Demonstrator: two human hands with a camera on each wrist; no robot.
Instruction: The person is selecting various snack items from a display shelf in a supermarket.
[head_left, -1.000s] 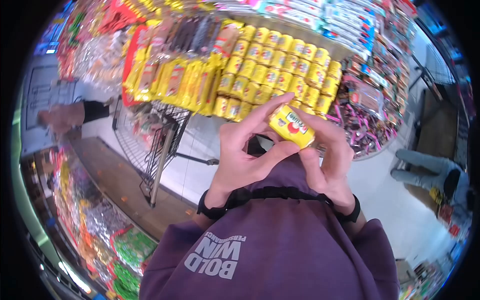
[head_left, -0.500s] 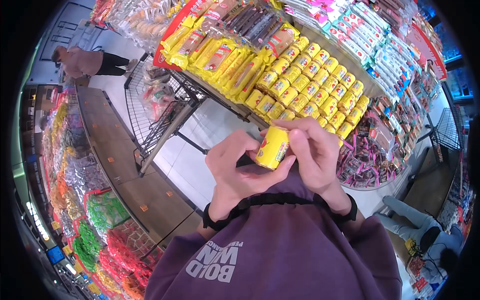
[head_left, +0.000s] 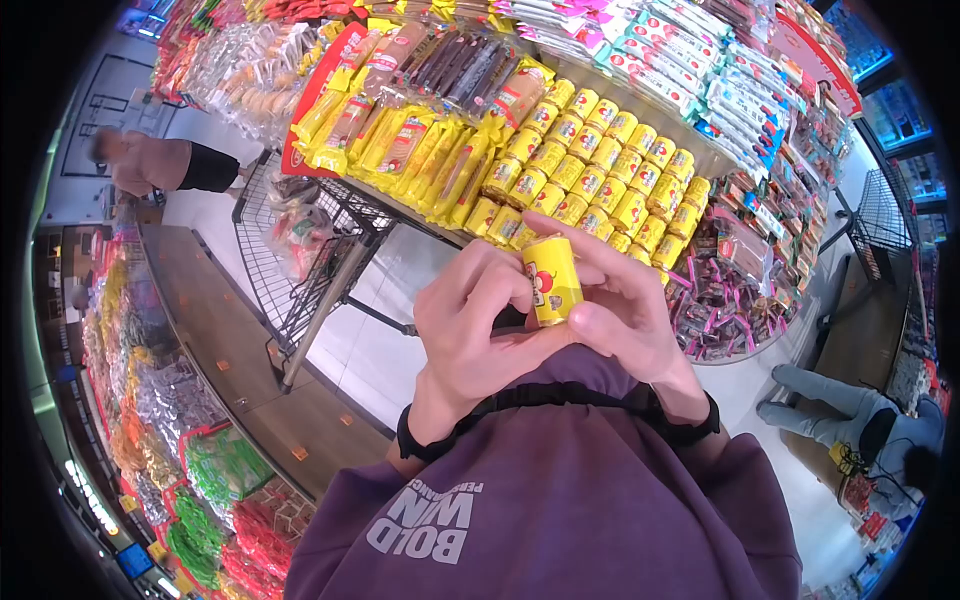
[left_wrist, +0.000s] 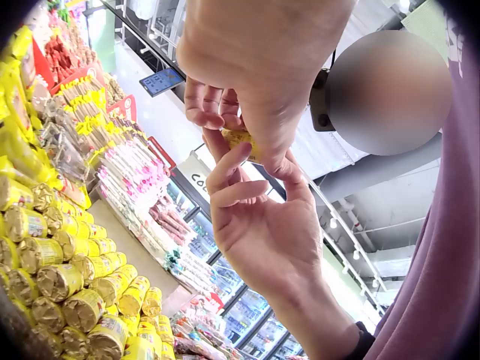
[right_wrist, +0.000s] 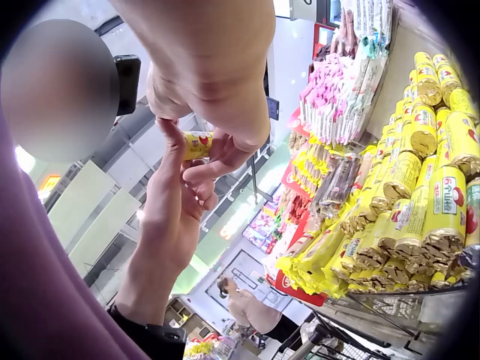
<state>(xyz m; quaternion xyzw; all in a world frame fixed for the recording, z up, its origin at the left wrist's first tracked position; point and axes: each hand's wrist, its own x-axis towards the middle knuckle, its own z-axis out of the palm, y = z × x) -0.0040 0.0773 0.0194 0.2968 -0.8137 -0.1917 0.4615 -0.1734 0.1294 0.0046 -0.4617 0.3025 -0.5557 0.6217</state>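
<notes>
A small yellow roll (head_left: pixel 552 280) with a red fruit picture stands nearly upright in front of the chest, between both hands. My left hand (head_left: pixel 470 320) grips its left side and lower end, fingers bent beside it and thumb below. On the other side my right hand (head_left: pixel 637 318) holds it, thumb near the bottom and fingers reaching behind. From the left wrist view the roll (left_wrist: pixel 241 140) is mostly covered by fingers; the right wrist view shows its printed side (right_wrist: pixel 198 145) between the hands. Just beyond lie stacked matching yellow rolls (head_left: pixel 590 185) with gold foil ends.
Left of the stack are long yellow packets (head_left: pixel 400 150); to the right, dark sweets in pink wrappers (head_left: pixel 735 310). A wire shopping cart (head_left: pixel 290 235) stands at the left. One person (head_left: pixel 150 165) is far left, another (head_left: pixel 850 405) at the right.
The roll has been turned in the fingers: tilted with its label up at first, then leaning right, now near upright with the fruit picture facing up. The head view has shifted.
</notes>
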